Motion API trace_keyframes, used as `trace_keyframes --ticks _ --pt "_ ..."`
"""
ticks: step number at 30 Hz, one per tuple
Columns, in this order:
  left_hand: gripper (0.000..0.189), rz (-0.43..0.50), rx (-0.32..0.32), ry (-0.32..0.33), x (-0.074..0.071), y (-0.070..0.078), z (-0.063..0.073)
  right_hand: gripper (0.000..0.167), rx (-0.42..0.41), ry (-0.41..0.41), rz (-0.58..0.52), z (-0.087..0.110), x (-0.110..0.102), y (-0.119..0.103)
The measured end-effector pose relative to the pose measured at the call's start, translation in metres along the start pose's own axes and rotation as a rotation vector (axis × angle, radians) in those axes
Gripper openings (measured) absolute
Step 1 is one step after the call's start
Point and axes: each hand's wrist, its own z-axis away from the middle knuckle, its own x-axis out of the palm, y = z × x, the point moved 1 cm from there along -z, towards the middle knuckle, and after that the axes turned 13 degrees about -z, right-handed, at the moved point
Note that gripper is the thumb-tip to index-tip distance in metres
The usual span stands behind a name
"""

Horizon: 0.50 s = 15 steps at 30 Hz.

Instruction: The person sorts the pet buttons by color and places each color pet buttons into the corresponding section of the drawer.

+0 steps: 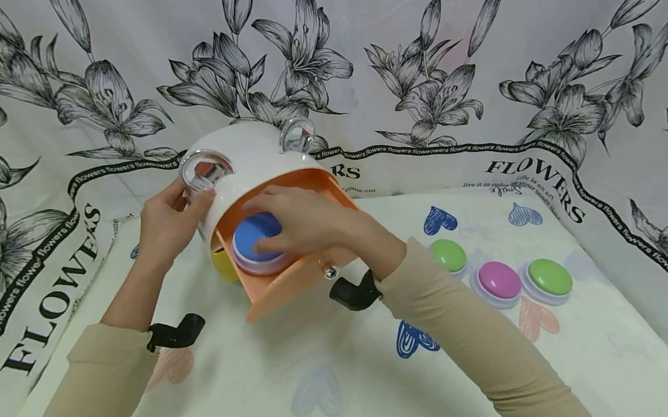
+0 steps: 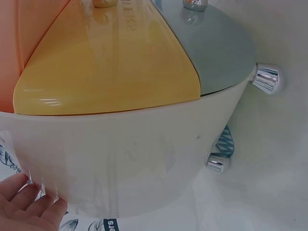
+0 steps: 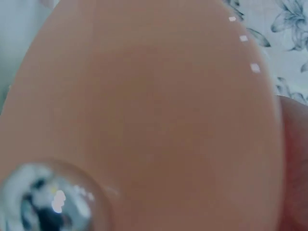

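In the head view a white dome-shaped box lies tipped, with its orange drawer pulled out. A blue push button with a pale base sits in the drawer. My right hand reaches into the drawer and holds the blue button, thumb on its near side and fingers across its far side. My left hand grips the side of the dome by a shiny ring-shaped foot. The left wrist view shows its fingertips against the white wall, below a yellow drawer and a grey-green drawer.
To the right on the heart-printed cloth lie a magenta button, a green button and another green button. A shiny knob sticks out from the orange drawer front. Flower-printed fabric hangs behind.
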Motion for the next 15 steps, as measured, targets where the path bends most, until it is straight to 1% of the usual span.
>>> trace_keyframes --ticks 6,11,15 --pt "0.072 -0.007 -0.004 0.002 0.001 0.0 0.0 0.055 -0.082 0.08 -0.028 0.014 -0.01 0.001" --pt "0.072 -0.009 -0.009 0.006 0.002 -0.001 -0.001 0.052 -0.107 0.164 -0.036 0.024 -0.016 0.005" --pt "0.072 -0.014 -0.007 0.01 0.002 -0.002 -0.002 0.051 -0.112 0.236 -0.048 0.032 -0.018 0.013"
